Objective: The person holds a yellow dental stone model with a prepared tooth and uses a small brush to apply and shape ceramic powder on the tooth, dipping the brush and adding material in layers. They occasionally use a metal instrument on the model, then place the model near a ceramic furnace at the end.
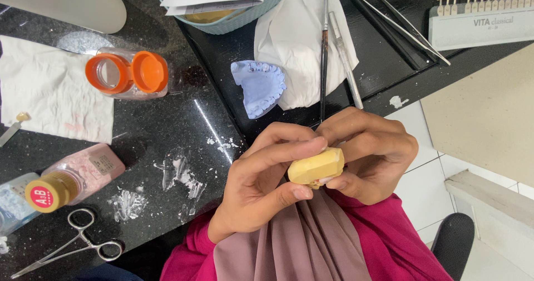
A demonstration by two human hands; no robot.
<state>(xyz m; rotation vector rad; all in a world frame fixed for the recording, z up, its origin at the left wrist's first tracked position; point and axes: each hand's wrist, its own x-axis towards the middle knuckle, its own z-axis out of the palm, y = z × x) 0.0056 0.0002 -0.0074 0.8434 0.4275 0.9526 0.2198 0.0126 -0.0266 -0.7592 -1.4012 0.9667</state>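
Both hands meet close to the body, just off the edge of the black worktop, over pink sleeves and a mauve cloth; the left hand curls around a pale yellow dental cast, forefinger laid along its top and thumb pressed beneath, while the right hand closes on its other end, fingers folded so that the far side of the cast is hidden; the underside, where the teeth might show, is mostly covered by fingertips and hard to make out. On the worktop just beyond lies a blue dental cast, beside crumpled white paper with a thin brush and metal instruments across it; an orange-lidded jar lies tipped, its contents unclear; a pink bottle with a yellow cap and steel forceps sit lower left, the forceps cut off by the frame; a tooth shade guide is cropped at the top right.
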